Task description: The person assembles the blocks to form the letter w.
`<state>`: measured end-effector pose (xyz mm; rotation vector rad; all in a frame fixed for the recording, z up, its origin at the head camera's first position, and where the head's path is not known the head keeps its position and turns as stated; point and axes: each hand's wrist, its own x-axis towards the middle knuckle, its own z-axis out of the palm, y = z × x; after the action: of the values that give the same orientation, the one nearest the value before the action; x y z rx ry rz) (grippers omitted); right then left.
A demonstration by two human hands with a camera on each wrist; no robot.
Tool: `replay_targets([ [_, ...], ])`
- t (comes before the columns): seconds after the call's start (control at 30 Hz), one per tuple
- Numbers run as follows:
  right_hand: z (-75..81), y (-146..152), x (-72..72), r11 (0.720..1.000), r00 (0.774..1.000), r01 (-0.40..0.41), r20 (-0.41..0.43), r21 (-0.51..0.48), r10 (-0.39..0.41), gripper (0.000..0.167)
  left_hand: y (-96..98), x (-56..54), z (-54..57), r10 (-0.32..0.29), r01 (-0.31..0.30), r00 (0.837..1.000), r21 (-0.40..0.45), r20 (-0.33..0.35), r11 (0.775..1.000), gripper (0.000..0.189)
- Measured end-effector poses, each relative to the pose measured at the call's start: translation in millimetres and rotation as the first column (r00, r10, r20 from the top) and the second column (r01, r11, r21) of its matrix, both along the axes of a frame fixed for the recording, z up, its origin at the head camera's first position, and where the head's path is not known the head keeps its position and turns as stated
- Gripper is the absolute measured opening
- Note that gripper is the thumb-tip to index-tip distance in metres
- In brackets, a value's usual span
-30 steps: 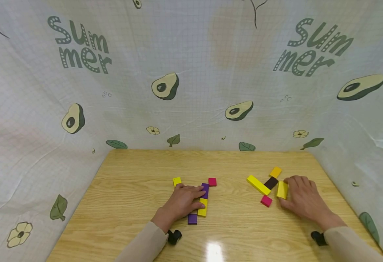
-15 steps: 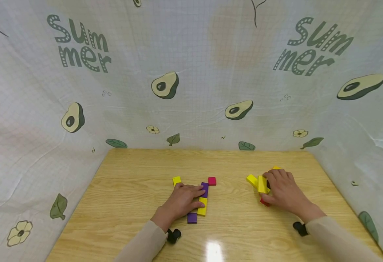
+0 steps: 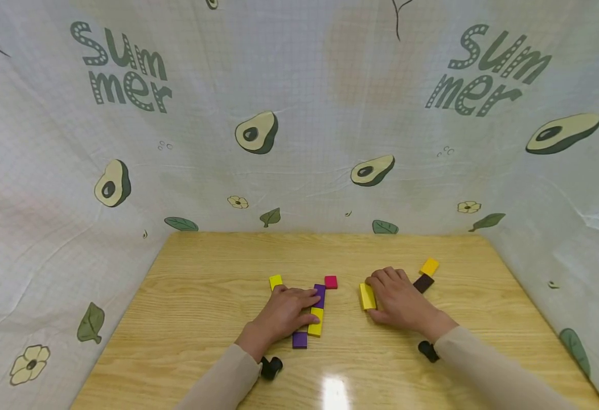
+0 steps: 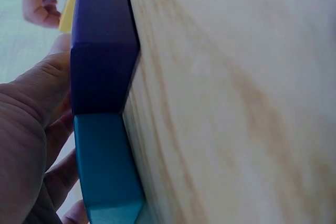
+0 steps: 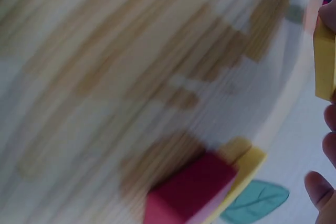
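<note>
My left hand (image 3: 288,312) rests over a group of wooden blocks, its fingertips touching a purple block (image 3: 319,296) and its thumb on a yellow block (image 3: 316,322). Another purple block (image 3: 300,340) shows below the palm, and a yellow one (image 3: 276,282) juts out behind the hand. In the left wrist view a teal block (image 4: 107,166) lines up end to end with a purple block; the head view hides the teal one. My right hand (image 3: 394,299) grips a yellow block (image 3: 366,296) between thumb and fingers, right of the group and apart from it.
A small red block (image 3: 331,282) sits at the group's upper right. Beyond my right hand lie a dark brown block (image 3: 423,283) and an orange block (image 3: 429,266). The right wrist view shows another red block (image 5: 191,187) beside a yellow piece (image 5: 247,166). Patterned cloth surrounds the wooden table (image 3: 217,256).
My right hand has carried its yellow block leftward, past the loose blocks on the right, toward the left-hand group. The left hand has stayed in place.
</note>
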<state>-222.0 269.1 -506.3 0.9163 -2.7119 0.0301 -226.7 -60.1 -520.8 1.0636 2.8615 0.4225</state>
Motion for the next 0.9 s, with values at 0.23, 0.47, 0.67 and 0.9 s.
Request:
replay_targets([
  [0.23, -4.2, -20.2, -4.6, 1.000, 0.997, -0.025, 0.067, -0.002, 0.025, 0.059, 0.3, 0.3, 0.6, 0.004, -0.004, 1.000, -0.004, 0.006, 1.000, 0.056],
  [0.47, -6.7, -30.4, -6.2, 0.998, 0.991, -0.044, 0.131, 0.040, 0.039, 0.056, 0.5, 1.0, -1.6, 0.005, -0.005, 1.000, -0.004, 0.013, 1.000, 0.057],
  [0.67, -5.2, -32.1, -5.5, 0.997, 0.990, -0.055, 0.134, 0.059, 0.047, 0.052, 0.8, 0.9, -2.6, 0.007, -0.007, 1.000, -0.006, 0.008, 1.000, 0.057],
  [0.9, -3.7, -32.6, -5.4, 0.995, 0.990, -0.077, 0.124, 0.061, 0.069, 0.046, -0.3, 0.5, -2.2, 0.002, -0.002, 1.000, -0.003, -0.009, 1.000, 0.057],
])
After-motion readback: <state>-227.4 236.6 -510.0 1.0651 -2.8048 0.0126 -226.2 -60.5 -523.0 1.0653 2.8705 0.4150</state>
